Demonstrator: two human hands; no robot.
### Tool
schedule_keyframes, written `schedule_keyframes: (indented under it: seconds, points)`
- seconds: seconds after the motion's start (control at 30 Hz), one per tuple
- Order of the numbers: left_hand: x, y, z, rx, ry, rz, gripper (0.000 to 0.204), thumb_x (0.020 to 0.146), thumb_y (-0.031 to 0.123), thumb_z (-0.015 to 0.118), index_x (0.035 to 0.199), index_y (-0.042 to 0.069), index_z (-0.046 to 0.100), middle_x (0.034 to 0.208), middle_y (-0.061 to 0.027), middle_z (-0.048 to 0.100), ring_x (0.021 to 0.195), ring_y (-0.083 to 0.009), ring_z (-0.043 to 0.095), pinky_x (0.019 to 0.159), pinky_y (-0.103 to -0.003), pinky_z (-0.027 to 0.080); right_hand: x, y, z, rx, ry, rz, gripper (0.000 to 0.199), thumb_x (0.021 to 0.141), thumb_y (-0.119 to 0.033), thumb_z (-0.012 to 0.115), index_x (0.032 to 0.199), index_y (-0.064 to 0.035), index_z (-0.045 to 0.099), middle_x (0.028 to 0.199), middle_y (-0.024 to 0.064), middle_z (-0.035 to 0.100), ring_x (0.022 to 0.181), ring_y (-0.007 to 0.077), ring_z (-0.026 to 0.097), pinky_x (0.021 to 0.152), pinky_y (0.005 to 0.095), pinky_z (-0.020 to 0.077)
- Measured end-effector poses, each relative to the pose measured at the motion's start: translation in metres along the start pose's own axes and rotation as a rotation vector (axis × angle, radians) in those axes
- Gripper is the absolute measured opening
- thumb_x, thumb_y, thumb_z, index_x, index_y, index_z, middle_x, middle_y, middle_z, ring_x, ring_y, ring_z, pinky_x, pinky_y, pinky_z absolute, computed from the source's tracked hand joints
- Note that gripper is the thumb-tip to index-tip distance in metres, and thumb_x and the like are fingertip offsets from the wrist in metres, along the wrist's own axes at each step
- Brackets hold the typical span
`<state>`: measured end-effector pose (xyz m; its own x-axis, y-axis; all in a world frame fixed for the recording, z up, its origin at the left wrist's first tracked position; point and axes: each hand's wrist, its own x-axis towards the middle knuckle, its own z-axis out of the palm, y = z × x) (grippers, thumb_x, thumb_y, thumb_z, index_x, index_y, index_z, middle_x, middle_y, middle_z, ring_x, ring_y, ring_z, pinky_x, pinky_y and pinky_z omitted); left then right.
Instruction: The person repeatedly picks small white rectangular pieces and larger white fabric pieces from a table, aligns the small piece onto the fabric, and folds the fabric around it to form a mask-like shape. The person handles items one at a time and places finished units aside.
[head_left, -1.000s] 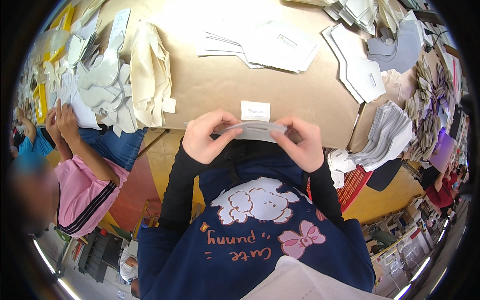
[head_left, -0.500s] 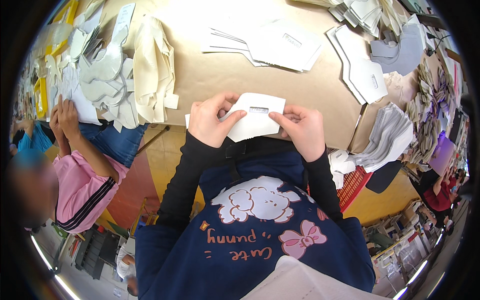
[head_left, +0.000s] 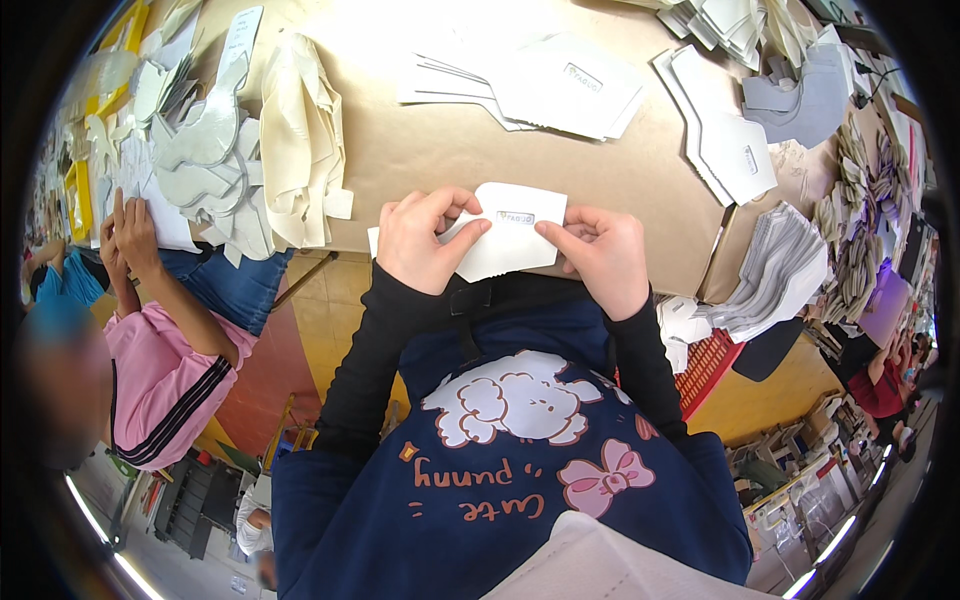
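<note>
A white flat cut piece (head_left: 505, 248), with a small printed rectangular patch and a finely notched lower edge, is held over the near edge of the table. My left hand (head_left: 425, 240) pinches its left side, thumb on top and fingers curled at the upper edge. At the right side, beside the patch, my right hand (head_left: 607, 258) grips it between thumb and bent fingers. The fingertips behind the piece are hidden. Beyond my hands lies a fanned stack of similar white pieces (head_left: 545, 95).
More white pieces (head_left: 735, 160) lie at the right, near a layered pile (head_left: 770, 270) at the table edge. Cream cloth pieces (head_left: 303, 140) and grey shaped pieces (head_left: 205, 150) cover the left. A co-worker in a pink top (head_left: 175, 370) sits at the left. A red basket (head_left: 707, 378) stands below right.
The held piece has shifted very slightly left, and its printed patch shows more plainly. Both hands keep the same grip.
</note>
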<state>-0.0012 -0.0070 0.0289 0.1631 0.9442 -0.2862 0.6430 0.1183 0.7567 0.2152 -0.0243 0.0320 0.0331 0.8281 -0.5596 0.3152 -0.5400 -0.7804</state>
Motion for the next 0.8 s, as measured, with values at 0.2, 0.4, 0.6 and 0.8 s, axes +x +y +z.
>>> schedule_keyframes:
  seconds: [0.2, 0.4, 0.6, 0.8]
  points:
    - [0.0003, -0.0003, 0.0016, 0.022, 0.007, -0.005, 0.014, 0.080, 0.021, 0.080, 0.089, 0.015, 0.071, 0.067, 0.0034, 0.058, 0.068, -0.0153, 0.055, 0.077, -0.032, 0.037, 0.0005, -0.0014, -0.0001, -0.035, -0.004, 0.012, 0.025, 0.085, -0.020, 0.077, 0.085, 0.0052, 0.074, 0.059, 0.0087, 0.067, 0.046, 0.0105, 0.060, 0.046, 0.0250, 0.0450]
    - [0.0000, 0.0002, 0.0032, 0.045, 0.021, 0.007, 0.014, 0.080, 0.022, 0.079, 0.088, 0.015, 0.070, 0.067, 0.0036, 0.058, 0.068, -0.0158, 0.056, 0.077, -0.032, 0.037, 0.0008, -0.0017, 0.0010, -0.047, 0.009, 0.012, 0.025, 0.085, -0.020, 0.077, 0.084, 0.0046, 0.074, 0.060, 0.0093, 0.067, 0.045, 0.0112, 0.060, 0.047, 0.0263, 0.0457]
    - [-0.0002, -0.0012, 0.0049, 0.057, 0.024, 0.012, 0.014, 0.080, 0.023, 0.079, 0.088, 0.016, 0.069, 0.067, 0.0040, 0.057, 0.068, -0.0160, 0.055, 0.075, -0.033, 0.036, 0.0012, 0.0005, 0.0023, -0.042, 0.022, 0.022, 0.025, 0.084, -0.021, 0.077, 0.083, 0.0037, 0.074, 0.059, 0.0089, 0.067, 0.045, 0.0117, 0.059, 0.047, 0.0268, 0.0452]
    - [-0.0005, -0.0021, 0.0064, 0.109, 0.044, 0.054, 0.014, 0.080, 0.023, 0.078, 0.088, 0.016, 0.069, 0.067, 0.0039, 0.057, 0.068, -0.0165, 0.055, 0.073, -0.034, 0.036, 0.0016, 0.0028, 0.0027, -0.057, 0.028, 0.001, 0.025, 0.084, -0.021, 0.077, 0.081, 0.0033, 0.074, 0.057, 0.0086, 0.066, 0.045, 0.0122, 0.059, 0.048, 0.0277, 0.0448]
